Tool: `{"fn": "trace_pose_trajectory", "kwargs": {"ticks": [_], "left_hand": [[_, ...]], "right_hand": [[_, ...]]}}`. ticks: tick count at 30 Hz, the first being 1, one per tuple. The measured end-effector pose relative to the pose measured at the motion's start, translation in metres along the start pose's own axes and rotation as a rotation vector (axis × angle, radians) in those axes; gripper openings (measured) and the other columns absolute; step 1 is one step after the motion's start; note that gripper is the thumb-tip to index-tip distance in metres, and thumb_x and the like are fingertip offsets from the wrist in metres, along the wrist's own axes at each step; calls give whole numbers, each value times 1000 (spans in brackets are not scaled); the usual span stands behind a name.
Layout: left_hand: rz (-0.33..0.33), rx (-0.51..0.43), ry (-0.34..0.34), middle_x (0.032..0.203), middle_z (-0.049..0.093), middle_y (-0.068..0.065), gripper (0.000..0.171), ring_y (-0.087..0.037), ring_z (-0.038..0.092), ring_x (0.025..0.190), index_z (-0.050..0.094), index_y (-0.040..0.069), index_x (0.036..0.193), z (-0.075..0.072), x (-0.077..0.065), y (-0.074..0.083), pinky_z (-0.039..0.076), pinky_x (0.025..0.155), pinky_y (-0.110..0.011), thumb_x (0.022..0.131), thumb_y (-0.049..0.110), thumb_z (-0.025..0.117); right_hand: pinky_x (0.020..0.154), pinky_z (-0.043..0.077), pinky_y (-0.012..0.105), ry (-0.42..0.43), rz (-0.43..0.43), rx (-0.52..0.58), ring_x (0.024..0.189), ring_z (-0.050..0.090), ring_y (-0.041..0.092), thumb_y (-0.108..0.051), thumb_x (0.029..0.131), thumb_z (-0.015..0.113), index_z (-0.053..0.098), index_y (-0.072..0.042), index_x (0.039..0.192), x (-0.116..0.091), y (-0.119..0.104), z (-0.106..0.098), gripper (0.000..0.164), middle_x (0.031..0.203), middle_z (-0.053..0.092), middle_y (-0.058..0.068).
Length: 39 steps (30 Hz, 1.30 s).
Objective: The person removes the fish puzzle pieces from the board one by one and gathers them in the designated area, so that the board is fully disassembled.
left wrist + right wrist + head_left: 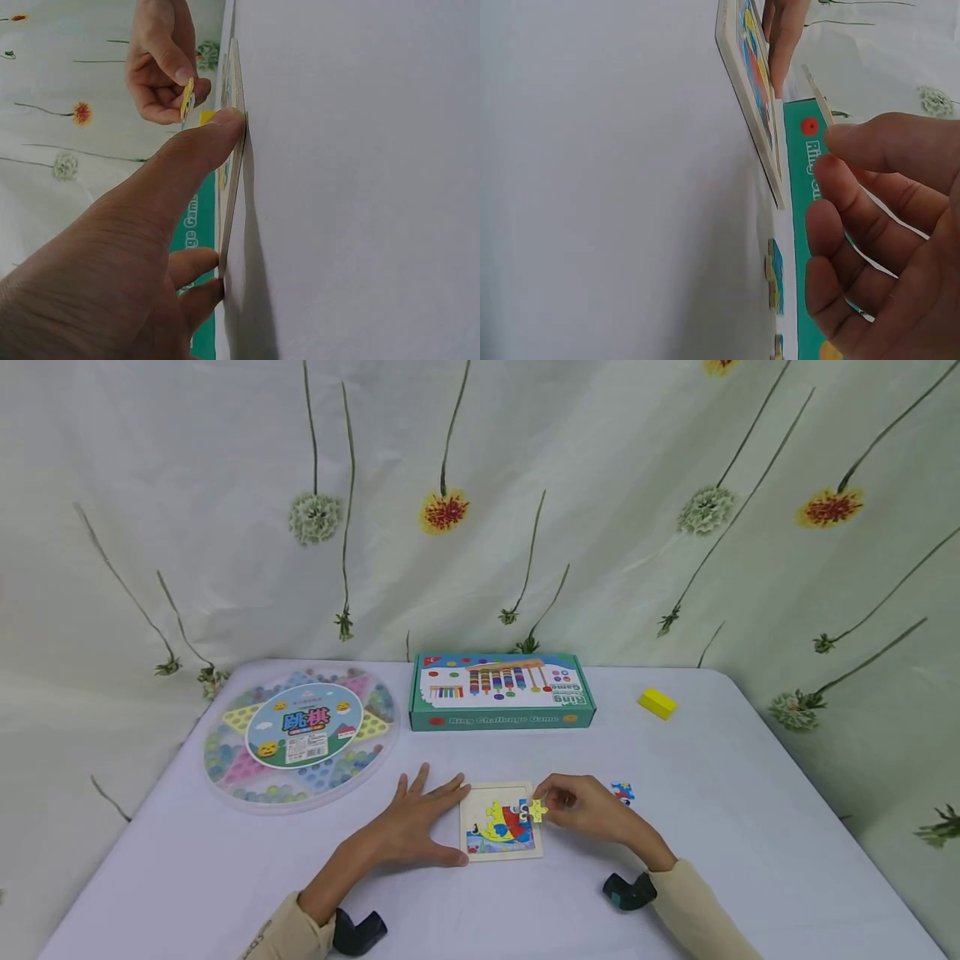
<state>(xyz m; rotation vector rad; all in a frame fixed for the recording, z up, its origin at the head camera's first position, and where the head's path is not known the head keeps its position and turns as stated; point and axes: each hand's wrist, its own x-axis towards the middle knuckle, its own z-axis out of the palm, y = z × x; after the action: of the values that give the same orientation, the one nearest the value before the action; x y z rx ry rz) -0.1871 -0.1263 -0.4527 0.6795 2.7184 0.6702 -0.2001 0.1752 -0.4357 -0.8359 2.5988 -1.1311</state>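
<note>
A small wooden jigsaw board (pixel 480 797) with a partly filled colourful picture lies on the table. My left hand (pixel 420 822) is spread at its left side; the thumb touches the lower left corner and the fingertips are at the upper left edge. My right hand (pixel 581 810) pinches a yellow and blue puzzle piece (pixel 536 811) between thumb and fingers, above the board's right edge. In the left wrist view, that piece is raised over the board and tilted. Loose puzzle pieces lie by the right hand, one (pixel 622 792) just beyond it.
A green Ring Challenge Game box (pixel 501 721) stands behind the board. At back left lies a round Chinese checkers set (pixel 300 735) with marbles. A yellow block (pixel 657 703) sits at the back right, and a flowered cloth (pixel 600 568) hangs behind the table.
</note>
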Motion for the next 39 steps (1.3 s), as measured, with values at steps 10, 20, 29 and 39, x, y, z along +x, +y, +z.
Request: {"fn": "trace_pose_trajectory", "kwargs": {"ticks": [10,20,29,39], "left_hand": [[7,-8,29,157,28,3,92,-44,-4,145,41,23,147,2,0,1,-9,111,-65,72,68,68],[-1,-9,61,156,29,3,88,-44,-3,145,43,22,146,4,-1,4,-10,110,-67,73,64,70],[6,-8,58,157,29,3,86,-45,-2,145,43,22,145,4,-1,5,-9,109,-68,74,61,70],[8,10,60,157,29,4,82,-45,-1,145,43,22,146,4,-1,4,-8,110,-68,78,60,67]], "right_hand": [[64,46,19,-11,69,8,76,51,10,-7,85,69,65,-10,104,-26,18,-14,19,81,55,-5],[63,45,19,-36,85,22,74,51,8,-5,86,67,64,-9,105,-35,29,-18,20,81,56,-3],[60,44,18,-28,65,9,70,49,5,-5,86,67,65,-8,105,-37,34,-19,19,78,56,-5],[61,43,18,-33,91,25,72,49,6,-5,86,68,64,-8,104,-38,33,-20,19,79,55,-4]]}}
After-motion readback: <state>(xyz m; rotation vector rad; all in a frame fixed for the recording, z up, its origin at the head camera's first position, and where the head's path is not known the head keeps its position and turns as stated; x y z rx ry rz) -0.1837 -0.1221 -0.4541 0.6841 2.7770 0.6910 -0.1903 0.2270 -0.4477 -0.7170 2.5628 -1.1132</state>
